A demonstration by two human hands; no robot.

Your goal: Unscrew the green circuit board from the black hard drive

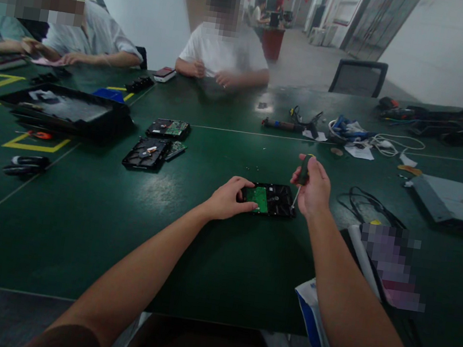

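A hard drive point(280, 199) lies on the green table in front of me, its green circuit board facing up on the left part. My left hand point(231, 198) grips its left end, thumb along the near side and fingers at the far side. In my right hand point(315, 187) is a screwdriver point(303, 171) with a dark green handle, fingers wrapped round it. The screwdriver's thin shaft points down, and its tip meets the drive's right end near a corner. Several tiny bits, perhaps screws, lie on the table beyond the drive.
Left of centre lie more hard drives point(145, 154) and a loose circuit board point(175, 150). A black tray point(67, 111) stands farther left. At right are a grey metal box point(457, 201), cables point(372, 206) and a blurred-out phone-like item point(392, 261). People sit across the table.
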